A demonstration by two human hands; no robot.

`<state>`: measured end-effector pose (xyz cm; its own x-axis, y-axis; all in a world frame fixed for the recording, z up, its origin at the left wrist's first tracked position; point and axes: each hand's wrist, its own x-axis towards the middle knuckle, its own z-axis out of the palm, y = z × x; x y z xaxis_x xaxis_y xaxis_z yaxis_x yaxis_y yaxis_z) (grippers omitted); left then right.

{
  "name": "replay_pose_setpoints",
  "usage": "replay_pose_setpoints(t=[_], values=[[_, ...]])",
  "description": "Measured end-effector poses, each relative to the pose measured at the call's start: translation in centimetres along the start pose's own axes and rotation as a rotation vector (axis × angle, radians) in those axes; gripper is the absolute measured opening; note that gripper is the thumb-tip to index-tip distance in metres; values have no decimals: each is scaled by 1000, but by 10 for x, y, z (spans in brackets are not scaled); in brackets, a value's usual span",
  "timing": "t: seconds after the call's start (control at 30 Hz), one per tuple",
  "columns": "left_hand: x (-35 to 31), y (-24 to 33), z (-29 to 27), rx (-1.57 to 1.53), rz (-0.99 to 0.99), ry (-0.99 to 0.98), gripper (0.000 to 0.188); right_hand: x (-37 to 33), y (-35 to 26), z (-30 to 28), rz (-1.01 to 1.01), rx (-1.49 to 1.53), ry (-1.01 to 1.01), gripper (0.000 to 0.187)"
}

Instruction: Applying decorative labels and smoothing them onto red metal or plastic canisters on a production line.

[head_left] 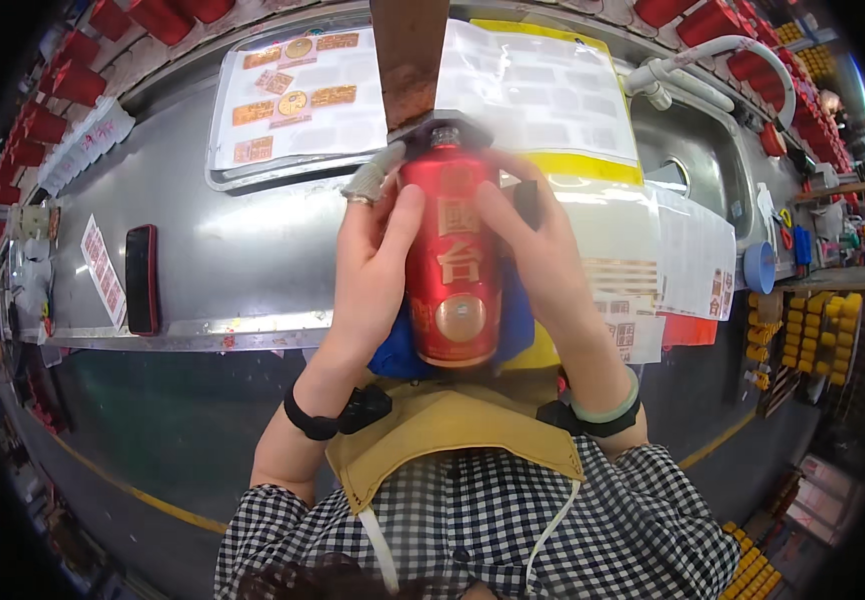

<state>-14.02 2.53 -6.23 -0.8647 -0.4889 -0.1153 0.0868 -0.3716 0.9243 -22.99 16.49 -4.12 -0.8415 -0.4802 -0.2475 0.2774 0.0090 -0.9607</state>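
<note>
A glossy red bottle (pixel 453 270) with gold lettering and a round gold medallion lies lengthwise before me, its narrow dark neck pointing away. My left hand (pixel 371 255) is closed on its left side, thumb along the shoulder; one finger wears a pale grey wrap. From the other side my right hand (pixel 541 225) grips it, the thumb pressed near the lettering. Some fingers of both hands are hidden behind the bottle. Beyond the neck is a dark angular base (pixel 478 125) beneath a brown upright post (pixel 411 60). Blue material (pixel 520 325) shows under the bottle.
A metal tray (pixel 215 165) holds a white sheet with red-gold decals (pixel 293 103). Right of the post lies a yellow-edged sheet (pixel 538 95). A phone (pixel 142 280) and a decal strip (pixel 103 270) rest on the steel bench. A faucet (pixel 723 50) overhangs the sink (pixel 693 125); red bottles line the back.
</note>
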Motion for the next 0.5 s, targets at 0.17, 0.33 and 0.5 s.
replay_pose_setpoints(t=[0.17, 0.33, 0.5], values=[[8, 12, -36, 858, 747, -214, 53, -7, -9, -10, 105, 24, -101, 48], [39, 29, -38, 1092, 645, -584, 81, -9, -8, -5, 40, 35, -79, 50], [61, 32, -44, 1007, 587, -663, 85, -9, -6, -11, 63, 50, -142, 53]])
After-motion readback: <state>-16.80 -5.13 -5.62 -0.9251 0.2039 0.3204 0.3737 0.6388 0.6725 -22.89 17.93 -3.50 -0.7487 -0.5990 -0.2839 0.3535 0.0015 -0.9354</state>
